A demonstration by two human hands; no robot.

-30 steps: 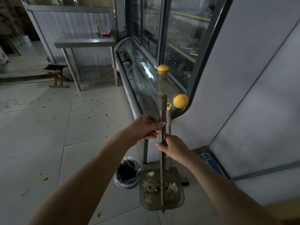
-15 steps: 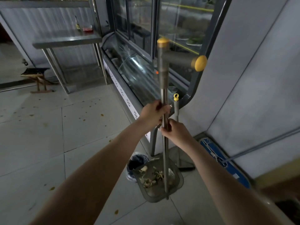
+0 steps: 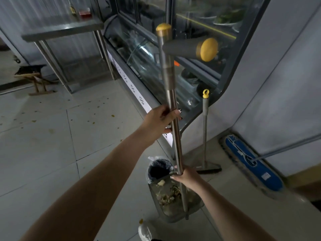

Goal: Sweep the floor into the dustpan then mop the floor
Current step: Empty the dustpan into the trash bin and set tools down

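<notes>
L hand (image 3: 160,120): wrapped round the dustpan pole (image 3: 172,100), mid-shaft.
R hand (image 3: 186,176): grips same pole low, just above the pan.
Dustpan (image 3: 171,219): full of scraps, right beside bin (image 3: 150,171).
Step, prob.: emptying into bin. Lift w/ R, steer w/ L, keep pan level til its lip's over the bin, then tip slow.
Mop (image 3: 251,164): by wall, for later.

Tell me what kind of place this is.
Likely a small eatery or food shop: a curved glass display case holding plates of food, a stainless steel prep table, and a tiled floor.
</notes>
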